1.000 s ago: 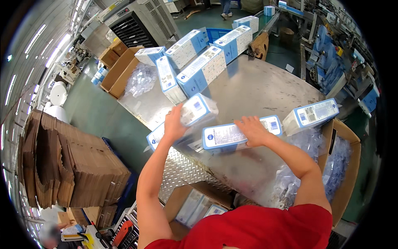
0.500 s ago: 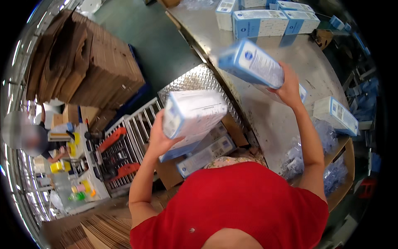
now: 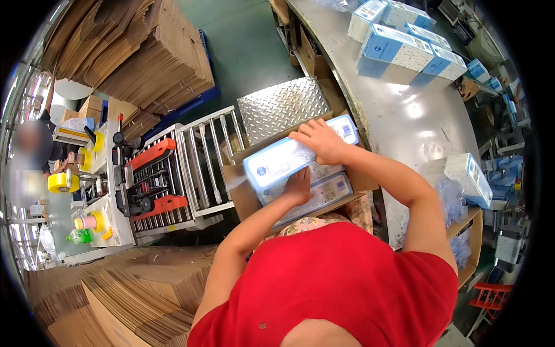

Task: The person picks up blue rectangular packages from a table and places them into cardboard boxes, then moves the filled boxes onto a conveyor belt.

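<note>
Both of my hands are at an open brown carton [image 3: 233,194] that holds several blue-and-white boxes. My right hand [image 3: 319,140] lies over the top of a long blue-and-white box [image 3: 274,168], fingers curled on it. Lower down, my left hand [image 3: 297,188] is closed against the near side of the same box; some of its fingertips are hidden. That box slants across the carton's far side. Nearer my body, another blue-and-white box [image 3: 326,194] lies lengthwise inside.
Several similar boxes [image 3: 399,46] stand on the metal table [image 3: 393,110] at right. Clear plastic bags [image 3: 451,199] fill another carton. A roller conveyor [image 3: 199,162] with a red-and-black machine [image 3: 153,179], flattened cardboard stacks [image 3: 156,63] and a co-worker [image 3: 49,150] are at left.
Both boxes in my hands have come down to the carton, the right one swinging left from above the table. My hands are now close together over the carton.
</note>
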Demonstrator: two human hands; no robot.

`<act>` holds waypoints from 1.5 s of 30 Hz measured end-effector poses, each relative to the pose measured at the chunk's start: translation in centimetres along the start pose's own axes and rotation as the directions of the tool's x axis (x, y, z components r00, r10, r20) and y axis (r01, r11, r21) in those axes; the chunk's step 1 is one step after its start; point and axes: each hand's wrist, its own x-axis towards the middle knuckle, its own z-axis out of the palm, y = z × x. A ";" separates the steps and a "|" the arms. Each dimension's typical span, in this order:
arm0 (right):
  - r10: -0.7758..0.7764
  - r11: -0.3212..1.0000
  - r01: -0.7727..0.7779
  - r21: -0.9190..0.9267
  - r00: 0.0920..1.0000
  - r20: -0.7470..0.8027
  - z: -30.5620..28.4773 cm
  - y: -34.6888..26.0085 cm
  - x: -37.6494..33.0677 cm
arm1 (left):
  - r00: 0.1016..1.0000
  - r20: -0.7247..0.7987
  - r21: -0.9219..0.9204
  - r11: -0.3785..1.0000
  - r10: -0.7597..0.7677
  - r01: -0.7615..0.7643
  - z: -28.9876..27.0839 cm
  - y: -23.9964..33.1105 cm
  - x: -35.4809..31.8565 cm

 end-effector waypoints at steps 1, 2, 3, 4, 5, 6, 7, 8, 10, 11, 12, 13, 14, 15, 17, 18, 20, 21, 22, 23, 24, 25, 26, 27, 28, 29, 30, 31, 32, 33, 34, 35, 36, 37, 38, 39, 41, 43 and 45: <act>-0.018 0.999 0.018 -0.050 1.000 0.008 3.6 0.6 0.3 | 0.999 0.001 0.100 0.994 0.051 -0.051 0.0 -0.6 -0.7; -0.031 0.994 0.032 -0.105 0.999 0.012 6.4 1.1 0.7 | 0.998 0.012 0.094 0.993 0.068 -0.069 0.7 -1.2 -1.6; -0.033 0.971 0.039 -0.236 0.999 0.030 8.7 0.4 1.9 | 0.993 0.068 0.032 0.995 0.092 -0.095 -0.2 -1.6 -2.3; -0.030 0.981 0.042 -0.191 0.997 0.067 9.7 0.2 3.6 | 0.987 0.116 -0.037 0.993 0.113 -0.109 -2.1 -1.8 -3.3; -0.010 0.989 0.025 -0.144 0.994 0.107 10.4 0.3 4.0 | 0.973 0.171 -0.108 0.985 0.153 -0.136 -3.8 -1.8 -4.6; 0.019 0.996 -0.010 -0.094 0.995 0.093 12.3 0.9 3.6 | 0.987 -0.072 -0.094 0.984 0.144 -0.150 -5.2 -2.3 -6.3; 0.058 0.998 -0.055 -0.040 0.996 0.074 14.8 1.7 3.0 | 0.943 -0.302 -0.075 0.983 0.138 -0.168 -6.8 -3.2 -8.1; 0.092 0.996 -0.093 0.013 0.994 0.057 16.1 2.4 2.6 | 0.927 -0.371 -0.172 0.985 -0.057 -0.009 -9.2 -4.0 -9.6; 0.056 0.997 -0.059 0.048 0.997 0.058 15.9 3.1 1.8 | 0.818 -0.450 -0.242 0.930 -0.360 0.276 -11.0 -6.4 -12.0; 0.034 0.997 -0.038 0.070 0.998 0.060 15.3 3.2 1.3 | 0.745 -0.489 -0.203 0.890 -0.454 0.409 -11.0 -7.7 -13.6; 0.086 0.982 -0.109 0.155 0.985 0.148 13.2 3.0 1.1 | 0.754 -0.403 -0.291 0.854 -0.518 0.431 -9.1 -9.6 -15.2; 0.127 0.958 -0.180 0.221 0.963 0.236 9.3 2.8 1.1 | 0.757 -0.320 -0.378 0.809 -0.570 0.450 -6.8 -11.5 -16.3; 0.167 0.926 -0.261 0.274 0.931 0.324 5.8 2.8 0.9 | 0.879 -0.155 -0.532 0.788 -0.450 0.310 -5.8 -12.2 -16.6; 0.244 0.912 -0.250 0.325 0.968 0.060 3.4 2.9 -0.3 | 0.962 -0.017 -0.684 0.705 -0.273 0.188 -5.2 -12.3 -16.2; 0.453 0.872 -0.358 0.335 0.850 -0.271 -0.8 3.6 -3.4 | 0.962 -0.003 -0.675 0.710 -0.272 0.198 -7.3 -6.8 -14.1; 0.576 0.815 -0.495 0.303 0.750 -0.324 -1.8 4.5 -5.5 | 0.955 0.098 -0.498 0.817 -0.280 0.290 -7.0 -5.4 -12.1; 0.785 0.603 -0.759 0.245 0.619 -0.017 -3.2 5.6 -8.9 | 0.916 0.324 -0.337 0.876 -0.235 0.344 -6.2 -4.1 -8.1; 0.855 0.479 -0.860 0.177 0.503 0.127 -3.6 5.7 -10.3 | 0.935 0.281 -0.293 0.908 -0.217 0.299 -4.5 -4.2 -6.8; 0.786 0.544 -0.797 0.262 0.593 0.174 -1.5 6.2 -11.8 | 0.951 0.239 -0.245 0.936 -0.194 0.253 -2.6 -4.4 -5.7; 0.699 0.598 -0.721 0.349 0.683 0.213 0.7 6.6 -13.1 | 0.965 0.194 -0.196 0.957 -0.176 0.213 -1.6 -4.4 -4.9; 0.618 0.586 -0.707 0.395 0.706 0.347 -0.4 4.8 -11.8 | 0.933 0.303 -0.247 0.929 -0.196 0.275 -2.4 -4.3 -4.9; 0.514 0.556 -0.706 0.439 0.707 0.486 -1.2 2.4 -9.9 | 0.939 0.321 -0.307 0.924 -0.123 0.226 -2.0 -4.9 -5.2; 0.452 0.616 -0.660 0.430 0.743 0.494 0.3 1.5 -9.0 | 0.937 0.346 -0.366 0.912 -0.052 0.185 -1.1 -5.6 -6.2; 0.375 0.680 -0.598 0.424 0.780 0.500 2.0 0.7 -8.2 | 0.934 0.357 -0.428 0.891 0.011 0.153 -0.6 -5.7 -7.0; 0.335 0.746 -0.560 0.360 0.783 0.524 3.9 0.3 -7.6 | 0.847 0.495 -0.500 0.860 0.192 0.097 -2.5 -4.9 -7.7; 0.299 0.772 -0.547 0.325 0.763 0.572 6.2 0.6 -7.3 | 0.806 0.539 -0.441 0.897 0.246 0.021 -2.1 -4.1 -8.8; 0.263 0.801 -0.523 0.292 0.745 0.613 8.8 1.3 -6.7 | 0.759 0.582 -0.382 0.922 0.292 -0.061 -1.6 -3.3 -10.1; 0.245 0.826 -0.503 0.255 0.727 0.641 10.9 1.8 -6.4 | 0.702 0.628 -0.317 0.934 0.337 -0.166 -1.7 -2.9 -10.5; 0.281 0.865 -0.449 0.223 0.803 0.526 12.4 2.0 -6.4 | 0.768 0.565 -0.252 0.950 0.300 -0.185 -3.6 -2.3 -10.6; 0.229 0.890 -0.393 0.233 0.825 0.517 11.8 2.3 -5.2 | 0.816 0.436 -0.459 0.874 0.379 -0.160 -4.4 -3.5 -9.8; 0.181 0.908 -0.342 0.242 0.842 0.508 9.8 2.7 -3.4 | 0.968 0.132 -0.365 0.919 0.213 -0.152 -1.4 -6.5 -9.9; 0.151 0.917 -0.310 0.252 0.852 0.502 7.9 3.0 -2.4 | 0.997 -0.070 -0.141 0.989 0.045 -0.055 -1.8 -7.2 -9.7; 0.207 0.936 -0.247 0.250 0.962 0.175 6.5 3.1 -1.6 | 0.954 -0.270 0.023 0.989 -0.132 0.144 -2.3 -7.9 -9.7; 0.226 0.955 -0.183 0.231 0.958 -0.174 4.9 3.2 -0.8 | 0.891 -0.339 -0.180 0.951 -0.301 0.252 -1.1 -8.1 -9.9; 0.219 0.972 -0.173 0.158 0.912 -0.346 2.1 3.2 0.5 | 0.801 -0.372 -0.384 0.863 -0.469 0.327 1.1 -8.5 -9.9; 0.196 0.980 -0.175 0.090 0.839 -0.507 0.3 3.3 1.5 | 0.689 -0.363 -0.575 0.733 -0.627 0.363 4.0 -9.2 -9.7; 0.122 0.992 -0.128 0.019 0.876 -0.466 1.7 5.2 0.3 | 0.555 -0.365 -0.868 0.489 -0.748 0.088 8.9 -9.8 -8.6; 0.241 0.970 -0.242 0.019 0.969 0.046 6.1 5.3 -5.2 | 0.535 -0.219 -0.973 0.143 -0.816 -0.181 7.5 -8.4 -7.8; 0.124 0.985 -0.114 0.133 0.990 -0.072 10.8 4.8 -9.7 | 0.520 -0.266 -0.952 0.136 -0.812 -0.275 6.5 -8.5 -6.6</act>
